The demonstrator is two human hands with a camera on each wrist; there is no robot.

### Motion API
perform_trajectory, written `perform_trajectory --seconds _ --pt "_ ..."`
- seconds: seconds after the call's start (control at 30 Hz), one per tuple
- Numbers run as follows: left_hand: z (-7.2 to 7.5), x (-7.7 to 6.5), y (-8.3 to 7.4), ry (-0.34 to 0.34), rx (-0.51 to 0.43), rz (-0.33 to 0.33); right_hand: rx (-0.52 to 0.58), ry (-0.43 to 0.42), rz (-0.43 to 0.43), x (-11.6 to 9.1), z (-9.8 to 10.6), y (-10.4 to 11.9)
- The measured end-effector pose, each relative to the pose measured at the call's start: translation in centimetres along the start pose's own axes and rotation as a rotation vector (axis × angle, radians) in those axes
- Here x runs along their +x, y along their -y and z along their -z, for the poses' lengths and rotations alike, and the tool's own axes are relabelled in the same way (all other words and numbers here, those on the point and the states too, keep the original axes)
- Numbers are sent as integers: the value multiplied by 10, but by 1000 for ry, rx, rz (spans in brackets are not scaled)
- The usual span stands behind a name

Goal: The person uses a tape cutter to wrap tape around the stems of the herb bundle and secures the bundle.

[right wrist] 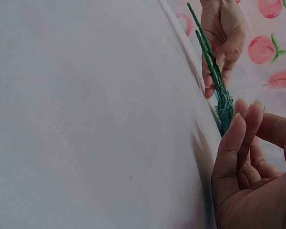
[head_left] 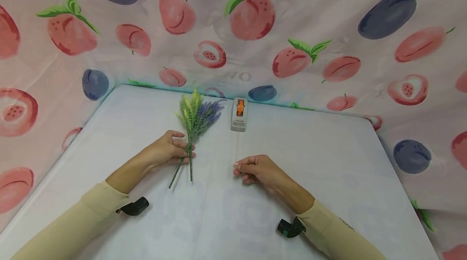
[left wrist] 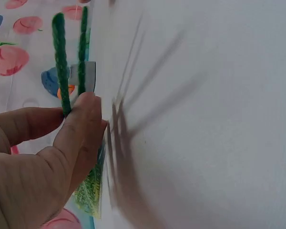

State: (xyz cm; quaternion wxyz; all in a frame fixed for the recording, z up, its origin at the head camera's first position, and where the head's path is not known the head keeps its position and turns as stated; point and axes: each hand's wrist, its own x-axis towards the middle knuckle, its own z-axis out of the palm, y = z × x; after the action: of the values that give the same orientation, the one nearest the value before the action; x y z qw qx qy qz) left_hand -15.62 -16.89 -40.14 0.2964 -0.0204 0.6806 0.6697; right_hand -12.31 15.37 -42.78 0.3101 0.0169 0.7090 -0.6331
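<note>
A bunch of artificial lavender (head_left: 192, 120), with yellow-green and purple heads, points toward the back of the table. My left hand (head_left: 166, 150) pinches its crossed green stems below the heads. Seen from the left wrist, two stem ends (left wrist: 60, 57) stick out past the thumb and fingers. A grey tape dispenser (head_left: 238, 124) with an orange hub stands right of the flowers. From it a faint strip of clear tape (head_left: 238, 145) runs forward to my right hand (head_left: 259, 171), whose thumb and fingertips pinch its end. The right wrist view shows those fingertips (right wrist: 237, 126) drawn together.
The white-covered table (head_left: 328, 163) ends at the back against a fruit-print cloth (head_left: 146, 5), which also hangs along both sides. A black wrist camera (head_left: 135, 206) sits at the left cuff, another wrist camera (head_left: 290, 227) at the right cuff.
</note>
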Motion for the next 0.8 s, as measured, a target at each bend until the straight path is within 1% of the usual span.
perform_trajectory --seconds 0.2,0.3,0.47,0.53,0.67,0.8 --pt "1 2 -1 -22 41 -17 -3 3 -1 1 0 1" --pt "2 3 1 -12 31 -15 0 7 -3 1 -1 1" --pt "7 6 8 52 -49 -9 4 10 -7 1 -1 -1" --pt "9 6 10 91 -71 -19 5 10 -10 2 0 -2" --pt "11 7 12 144 -99 -41 3 6 -7 2 0 -2" --pt "9 6 12 158 -114 -34 -3 8 -3 2 0 -1"
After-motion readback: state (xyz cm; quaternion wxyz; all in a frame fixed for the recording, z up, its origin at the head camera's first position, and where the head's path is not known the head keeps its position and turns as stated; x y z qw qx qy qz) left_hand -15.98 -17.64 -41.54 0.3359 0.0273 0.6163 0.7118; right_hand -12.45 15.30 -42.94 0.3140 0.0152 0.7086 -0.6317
